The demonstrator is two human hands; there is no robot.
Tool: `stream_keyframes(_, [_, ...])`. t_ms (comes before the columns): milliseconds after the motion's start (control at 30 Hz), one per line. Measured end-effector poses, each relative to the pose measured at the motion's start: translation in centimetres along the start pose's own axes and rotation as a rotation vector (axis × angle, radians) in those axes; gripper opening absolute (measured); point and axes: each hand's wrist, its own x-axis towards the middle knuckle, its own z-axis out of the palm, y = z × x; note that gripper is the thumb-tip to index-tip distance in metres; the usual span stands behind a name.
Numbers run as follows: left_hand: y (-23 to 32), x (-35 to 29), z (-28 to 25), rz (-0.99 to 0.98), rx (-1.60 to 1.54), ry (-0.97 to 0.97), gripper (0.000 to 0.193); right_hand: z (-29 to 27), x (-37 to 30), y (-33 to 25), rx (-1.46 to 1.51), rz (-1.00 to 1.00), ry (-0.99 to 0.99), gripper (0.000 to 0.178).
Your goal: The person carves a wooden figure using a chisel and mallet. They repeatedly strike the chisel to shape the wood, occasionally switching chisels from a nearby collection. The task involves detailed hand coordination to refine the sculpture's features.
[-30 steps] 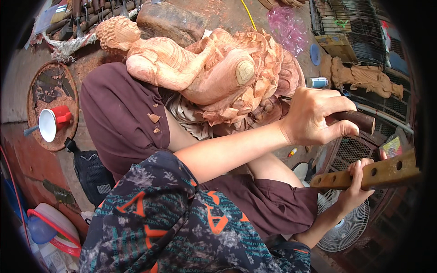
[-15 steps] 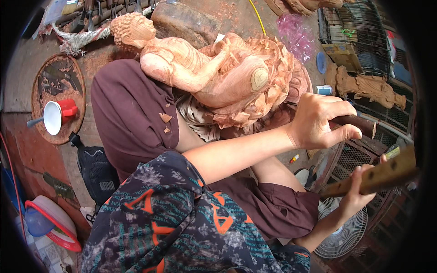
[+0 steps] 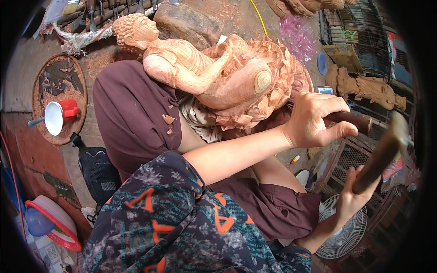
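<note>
A carved wooden statue (image 3: 195, 68) of a curly-haired seated figure lies on its side across my lap, its head to the left. My left hand (image 3: 314, 119), at the base of the statue on the right, is closed round the dark wooden handle of a chisel (image 3: 357, 122). The handle's butt sticks out to the right; the blade is hidden behind my hand. Lower right, my right hand (image 3: 356, 193) grips a club-like wooden mallet (image 3: 381, 154). Its blurred upper end stands just right of the chisel's butt, apart from it.
Carving tools (image 3: 102, 11) lie in a row at the far left. A red-and-white mug (image 3: 53, 118) stands on a round tray (image 3: 38, 91) with wood chips. A wooden block (image 3: 189, 25) lies behind the statue. At right are a wire cage (image 3: 355, 32), another carving (image 3: 364, 87) and a fan (image 3: 334, 245).
The mallet has swung from a slanting, lower position to a steeper one, its end now nearer the chisel's butt. My left hand and the chisel have shifted slightly left; the view has moved a little.
</note>
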Motion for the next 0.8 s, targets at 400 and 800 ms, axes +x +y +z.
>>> stream_keyframes(400, [0.8,0.3,1.1,0.04,-0.013,-0.038,0.045,0.4,1.0,-2.1,0.199,0.044,-0.006,0.064])
stream_keyframes(800, [0.2,0.5,0.9,-0.045,-0.004,0.049,0.047,-0.4,1.2,-1.7,0.523,0.044,0.049,0.058])
